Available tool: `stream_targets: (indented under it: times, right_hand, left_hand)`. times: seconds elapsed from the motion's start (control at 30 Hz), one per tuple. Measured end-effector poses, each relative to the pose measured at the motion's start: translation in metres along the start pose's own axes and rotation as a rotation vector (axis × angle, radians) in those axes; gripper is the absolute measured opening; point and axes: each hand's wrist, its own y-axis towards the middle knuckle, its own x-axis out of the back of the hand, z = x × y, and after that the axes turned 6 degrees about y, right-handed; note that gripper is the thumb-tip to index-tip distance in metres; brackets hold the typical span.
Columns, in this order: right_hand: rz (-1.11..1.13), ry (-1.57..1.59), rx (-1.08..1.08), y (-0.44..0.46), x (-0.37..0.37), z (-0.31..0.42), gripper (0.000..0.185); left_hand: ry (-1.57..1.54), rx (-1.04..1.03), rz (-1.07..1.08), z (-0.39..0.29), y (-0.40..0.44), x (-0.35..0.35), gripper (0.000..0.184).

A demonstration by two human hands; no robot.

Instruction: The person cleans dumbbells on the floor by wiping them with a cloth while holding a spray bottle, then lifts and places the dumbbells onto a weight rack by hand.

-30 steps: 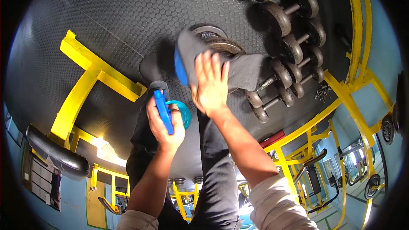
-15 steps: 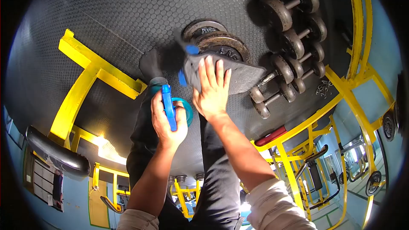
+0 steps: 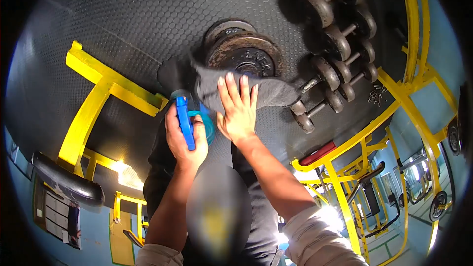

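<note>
My left hand (image 3: 186, 135) is wrapped round a teal bottle (image 3: 208, 127) with a blue top piece (image 3: 185, 123), held upright over my legs. Flat on a grey cloth (image 3: 276, 90), my right hand (image 3: 238, 108) has its fingers spread. The cloth lies against the near side of a rusty dumbbell (image 3: 246, 54) with round weight plates, and covers part of it. Raised lettering shows on the nearest plate. The bottle's lower part is mostly hidden by my left hand.
Several dumbbells (image 3: 327, 42) lie in rows on the black textured floor (image 3: 128, 15) at the right. A yellow frame (image 3: 103, 86) with a black pad (image 3: 66, 180) stands at the left. More yellow gym equipment (image 3: 345, 207) and a red object (image 3: 318, 153) are at the lower right.
My right hand and the cloth have slid down and slightly left, baring more of the dumbbell's plates. My left hand has shifted slightly left with the bottle. A blurred oval now covers part of my legs.
</note>
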Motion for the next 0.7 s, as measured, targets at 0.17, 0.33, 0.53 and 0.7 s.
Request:
stream_targets:
  times: [0.17, 0.33, 0.53, 0.7]
  right_hand:
    - [-0.259, 0.087, -0.058, -0.062, 0.001, -0.084, 0.081]
    - [-0.514, 0.718, -0.420, 0.021, 0.040, -0.098, 0.041]
    - [-0.185, 0.622, -0.774, 0.086, 0.089, -0.076, 0.055]
    - [0.403, -0.245, -0.226, 0.166, 0.105, 0.022, 0.049]
  left_hand:
    - [0.051, 0.014, 0.069, -0.005, 0.005, 0.000, 0.053]
    - [-0.029, 0.025, 0.095, -0.013, 0.001, -0.003, 0.052]
    - [0.037, 0.025, 0.037, -0.017, 0.006, 0.000, 0.050]
    - [-0.092, 0.106, -0.179, -0.008, 0.006, 0.002, 0.052]
